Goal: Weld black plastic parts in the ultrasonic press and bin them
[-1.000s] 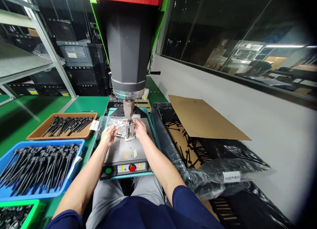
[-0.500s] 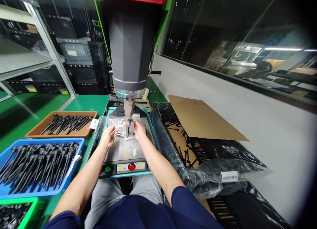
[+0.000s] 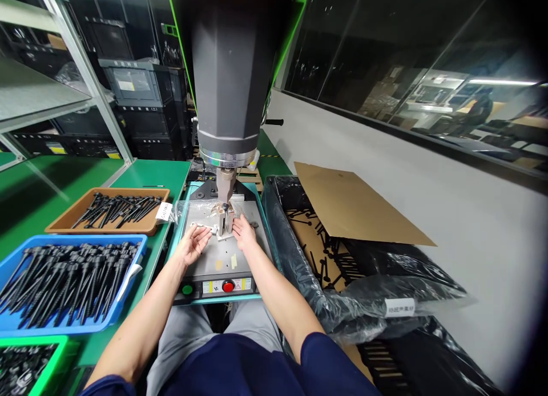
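Observation:
A tall grey press machine (image 3: 229, 71) stands over a metal base plate (image 3: 222, 256) in front of me. Its metal horn (image 3: 225, 184) points down at a small fixture (image 3: 223, 219) holding a small dark part. My left hand (image 3: 193, 243) rests on the plate just left of the fixture, fingers spread and empty. Just right of the fixture lies my right hand (image 3: 243, 233), its fingers loosely stretched toward the fixture and nothing seen in them. A clear plastic bag (image 3: 201, 209) lies behind the hands. A red button (image 3: 228, 286) and a green button (image 3: 186, 289) sit on the front panel.
To the left, a blue bin (image 3: 68, 276) and a brown tray (image 3: 109, 210) hold several black rod-shaped parts; a green bin (image 3: 29, 367) is at the lower left. At the right a black-lined box (image 3: 325, 259) holds loose black parts under a cardboard sheet (image 3: 355, 205).
Both hands have drawn back from the fixture and lowered onto the plate. My left hand has opened its fingers. The view has shifted slightly.

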A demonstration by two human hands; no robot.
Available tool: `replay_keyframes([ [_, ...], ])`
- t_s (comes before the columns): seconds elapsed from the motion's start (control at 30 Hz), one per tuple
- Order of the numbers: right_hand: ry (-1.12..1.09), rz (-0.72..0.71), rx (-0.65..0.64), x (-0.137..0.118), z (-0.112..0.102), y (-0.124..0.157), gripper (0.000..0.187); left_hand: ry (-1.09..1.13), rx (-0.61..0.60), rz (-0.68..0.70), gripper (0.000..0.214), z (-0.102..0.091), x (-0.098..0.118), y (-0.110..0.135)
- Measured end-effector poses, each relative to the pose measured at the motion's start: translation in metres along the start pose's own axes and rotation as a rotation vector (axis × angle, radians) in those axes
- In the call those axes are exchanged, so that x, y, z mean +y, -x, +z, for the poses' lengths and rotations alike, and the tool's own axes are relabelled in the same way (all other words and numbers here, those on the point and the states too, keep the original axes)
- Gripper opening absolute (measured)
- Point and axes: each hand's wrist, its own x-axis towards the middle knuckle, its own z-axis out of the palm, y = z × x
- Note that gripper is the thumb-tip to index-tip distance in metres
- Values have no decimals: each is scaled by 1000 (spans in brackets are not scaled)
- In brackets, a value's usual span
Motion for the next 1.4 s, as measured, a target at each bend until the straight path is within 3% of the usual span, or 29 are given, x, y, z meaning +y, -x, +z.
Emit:
replay_keyframes([
  [0.1,-10,16,20,3,-13,10,38,-85,40,12,19,-7,-8,7],
  [0.2,29,-77,46,5,-36,26,38,-261,92,207,15,-23,-16,21],
  [0.33,471,-479,91,13,-94,57,32,-703,221,603,18,-66,-28,47],
  [0.43,892,-728,214,30,-145,80,33,-910,319,793,32,-105,-43,61],
  [0.53,1147,-747,221,55,-185,95,49,-1046,340,779,57,-136,-61,64],
  [0.67,1238,-684,123,80,-215,100,61,-1237,297,652,77,-159,-76,57],
  [0.9,1202,-692,112,80,-232,90,63,-1341,160,702,77,-181,-72,51],
  [1.4,1174,-652,135,75,-223,93,67,-1334,178,685,79,-183,-72,49],
])
